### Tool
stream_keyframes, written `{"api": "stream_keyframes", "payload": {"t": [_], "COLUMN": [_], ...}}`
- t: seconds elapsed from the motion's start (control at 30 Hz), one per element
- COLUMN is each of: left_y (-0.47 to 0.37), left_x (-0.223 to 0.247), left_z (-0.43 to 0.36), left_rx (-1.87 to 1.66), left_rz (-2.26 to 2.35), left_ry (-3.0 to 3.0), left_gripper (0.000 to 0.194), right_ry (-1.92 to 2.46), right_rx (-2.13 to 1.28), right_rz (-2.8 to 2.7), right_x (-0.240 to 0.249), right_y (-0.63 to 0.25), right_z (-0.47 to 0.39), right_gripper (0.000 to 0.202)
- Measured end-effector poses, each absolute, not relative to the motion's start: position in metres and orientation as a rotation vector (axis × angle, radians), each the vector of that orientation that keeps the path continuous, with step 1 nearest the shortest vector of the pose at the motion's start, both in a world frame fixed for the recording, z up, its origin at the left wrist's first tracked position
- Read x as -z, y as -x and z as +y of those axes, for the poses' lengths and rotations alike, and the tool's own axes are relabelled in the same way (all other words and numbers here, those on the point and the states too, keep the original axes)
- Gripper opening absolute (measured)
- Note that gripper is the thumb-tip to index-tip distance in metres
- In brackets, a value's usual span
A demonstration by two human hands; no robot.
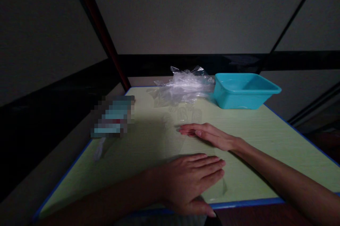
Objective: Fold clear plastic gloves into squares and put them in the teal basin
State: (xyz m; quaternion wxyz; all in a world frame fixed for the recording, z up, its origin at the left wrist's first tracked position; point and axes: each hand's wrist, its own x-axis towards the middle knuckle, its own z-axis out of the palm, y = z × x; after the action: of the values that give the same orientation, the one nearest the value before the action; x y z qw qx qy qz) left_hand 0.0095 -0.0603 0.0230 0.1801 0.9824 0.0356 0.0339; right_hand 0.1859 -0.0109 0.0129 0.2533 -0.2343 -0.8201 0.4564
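My left hand [195,181] lies palm down near the front edge of the table, its fingers stretched out to the right and the thumb toward the edge. It rests over a thin, clear plastic piece [175,144] spread flat on the surface; its outline is faint, and I cannot tell whether it is a bag or a glove. Farther forward, my right hand [209,135] reaches in from the right, its straight fingers pointing left over the same plastic. Neither hand grips anything. Beyond the fingertips, a crumpled heap of clear plastic [186,86] sits at the back.
A turquoise plastic basin [240,100] stands at the back right of the pale yellow-green table [255,130], which has blue edging. On the left is a pixelated box-like item [114,116] with a whitish strip [98,150] below it. Wall panels rise behind and left.
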Motion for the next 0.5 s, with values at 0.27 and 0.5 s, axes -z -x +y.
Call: {"api": "stream_keyframes", "payload": {"t": [0.27,0.5], "left_y": [-0.0081,-0.0081], "left_x": [-0.0302,-0.0277], "left_z": [-0.0686,-0.0696], "left_rx": [-0.026,-0.011], "left_rz": [0.064,0.073], "left_ry": [-2.698,-2.614], "left_gripper": [0.062,0.054], "right_ry": [0.600,0.571], "right_rx": [-1.126,-1.302], "right_rz": [-2.289,-2.096], "right_x": [-0.0151,-0.0106], "right_y": [-0.1852,-0.1847], "right_z": [-0.0109,-0.0118], "right_gripper": [0.037,0.037]}}
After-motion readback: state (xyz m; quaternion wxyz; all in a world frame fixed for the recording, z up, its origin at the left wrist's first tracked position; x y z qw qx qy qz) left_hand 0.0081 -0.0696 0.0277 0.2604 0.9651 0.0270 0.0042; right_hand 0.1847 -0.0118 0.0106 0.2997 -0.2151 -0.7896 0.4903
